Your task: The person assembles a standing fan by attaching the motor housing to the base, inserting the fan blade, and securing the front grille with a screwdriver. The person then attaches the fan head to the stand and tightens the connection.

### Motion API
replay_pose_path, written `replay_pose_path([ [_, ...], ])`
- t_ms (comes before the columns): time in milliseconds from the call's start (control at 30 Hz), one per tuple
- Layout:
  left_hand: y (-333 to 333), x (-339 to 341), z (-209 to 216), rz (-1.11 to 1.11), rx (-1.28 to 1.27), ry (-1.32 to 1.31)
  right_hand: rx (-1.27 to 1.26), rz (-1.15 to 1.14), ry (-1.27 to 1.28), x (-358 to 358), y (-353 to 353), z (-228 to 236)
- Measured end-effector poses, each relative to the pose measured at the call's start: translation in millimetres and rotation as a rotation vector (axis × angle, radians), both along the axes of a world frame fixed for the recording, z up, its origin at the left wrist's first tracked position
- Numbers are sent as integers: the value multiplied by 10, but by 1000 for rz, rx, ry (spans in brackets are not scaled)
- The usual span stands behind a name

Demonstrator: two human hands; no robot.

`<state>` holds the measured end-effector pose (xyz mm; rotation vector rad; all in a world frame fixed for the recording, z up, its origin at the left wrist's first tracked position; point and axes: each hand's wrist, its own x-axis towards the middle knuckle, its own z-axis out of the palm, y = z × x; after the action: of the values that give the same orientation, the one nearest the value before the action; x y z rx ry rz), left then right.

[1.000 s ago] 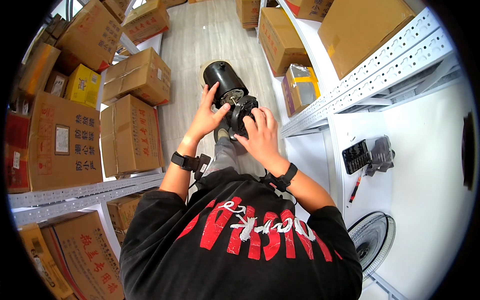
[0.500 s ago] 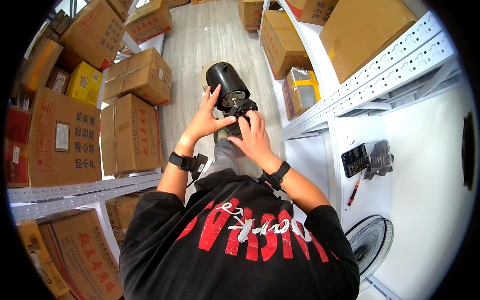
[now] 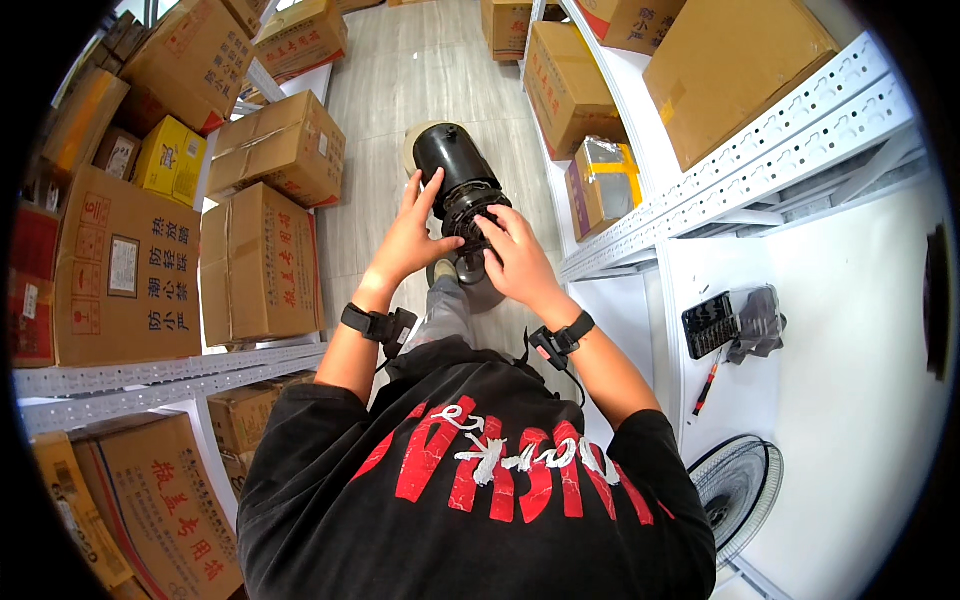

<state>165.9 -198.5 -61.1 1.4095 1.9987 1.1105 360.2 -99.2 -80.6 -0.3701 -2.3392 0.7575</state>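
Observation:
A black cylindrical motor housing point(image 3: 449, 157) lies on its side in front of me, its axis slanting toward my right hand. At its near end sits a round black end cover point(image 3: 464, 218), close against the housing. My left hand point(image 3: 402, 245) grips the left side, its fingers stretched along the housing and its thumb on the end cover. My right hand point(image 3: 520, 262) holds the cover from the right, fingers curled over its edge. Below the cover hangs a dark, shiny part point(image 3: 470, 267), whose kind I cannot make out. Both palms hide some of the cover.
Cardboard boxes point(image 3: 262, 265) fill the left shelves. More boxes point(image 3: 570, 85) stand along the white shelf rail point(image 3: 780, 150) at right. On the right shelf lie an open black bit case point(image 3: 710, 325), a red-black screwdriver point(image 3: 706, 388) and a fan point(image 3: 738, 490). Grey floor point(image 3: 400, 80) stretches ahead.
The end cover has turned and come into line with the housing, covering the inner metal part seen before. My right hand has shifted slightly right; my left hand has barely moved.

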Motion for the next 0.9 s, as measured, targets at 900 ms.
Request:
replay_pose_path([
  [900, 11, -14, -112, 51, 50, 20, -589, -189, -59, -104, 487, -504],
])
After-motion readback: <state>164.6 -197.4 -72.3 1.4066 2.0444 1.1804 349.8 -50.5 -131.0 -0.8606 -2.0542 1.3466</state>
